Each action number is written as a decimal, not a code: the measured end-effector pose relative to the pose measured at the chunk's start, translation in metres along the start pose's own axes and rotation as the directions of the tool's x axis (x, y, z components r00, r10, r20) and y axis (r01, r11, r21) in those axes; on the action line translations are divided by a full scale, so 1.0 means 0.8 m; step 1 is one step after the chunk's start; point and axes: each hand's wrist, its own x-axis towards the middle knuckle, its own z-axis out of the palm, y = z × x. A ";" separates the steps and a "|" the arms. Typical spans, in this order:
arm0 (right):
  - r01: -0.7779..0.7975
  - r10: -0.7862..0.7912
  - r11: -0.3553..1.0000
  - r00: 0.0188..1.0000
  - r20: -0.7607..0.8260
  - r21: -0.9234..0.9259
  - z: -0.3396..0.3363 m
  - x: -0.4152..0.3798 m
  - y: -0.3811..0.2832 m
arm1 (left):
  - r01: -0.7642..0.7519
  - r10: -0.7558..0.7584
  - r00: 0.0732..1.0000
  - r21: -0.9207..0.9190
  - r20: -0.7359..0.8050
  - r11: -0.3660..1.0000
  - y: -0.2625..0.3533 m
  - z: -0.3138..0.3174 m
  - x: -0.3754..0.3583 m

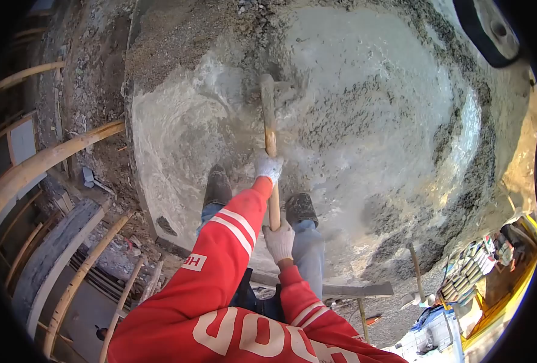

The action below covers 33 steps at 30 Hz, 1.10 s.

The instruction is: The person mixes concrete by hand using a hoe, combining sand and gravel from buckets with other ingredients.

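A wooden handle (271, 142) runs up the middle of the view to a tool head at its far end, which is smeared with grey mix and partly hidden in it. My left hand (268, 166), in a whitish glove, is wrapped round the middle of the handle. Nearer my body, my right hand (279, 242), also gloved, grips the handle's lower end. Wet grey concrete (365, 121) spreads around the tool, with darker gravelly patches. My dark boots (302, 209) stand in or beside the mix, one on each side of the handle.
Wooden poles (50, 158) and a concrete beam (59, 257) are at the left. A dark-rimmed object (489, 30) is at the upper right. A board edge (356, 291) lies below my feet. Stacked bundles (467, 273) and yellow sheeting (507, 308) sit at the lower right.
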 end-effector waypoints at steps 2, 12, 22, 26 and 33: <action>0.027 -0.028 0.995 1.000 -0.008 -0.093 0.019 -0.041 0.039 | 0.010 -0.010 1.000 -0.045 0.006 0.999 -0.018 -0.024 -0.055; 0.513 -0.511 0.858 0.856 -0.081 0.006 0.045 0.085 -0.130 | -0.453 0.322 0.886 -0.479 -0.333 0.752 0.262 -0.269 -0.076; 0.311 -0.301 0.937 0.950 0.086 -0.160 0.040 0.180 -0.128 | 0.014 -0.037 0.975 -0.107 -0.219 0.994 0.171 -0.133 0.236; 0.261 -0.228 0.940 0.959 0.167 -0.220 0.018 0.133 -0.137 | -0.008 0.000 0.960 -0.026 -0.282 1.000 0.152 -0.145 0.195; -0.032 0.047 0.974 0.997 0.064 -0.225 -0.015 -0.043 -0.046 | 0.006 -0.014 0.999 -0.150 -0.049 0.989 0.028 -0.066 -0.006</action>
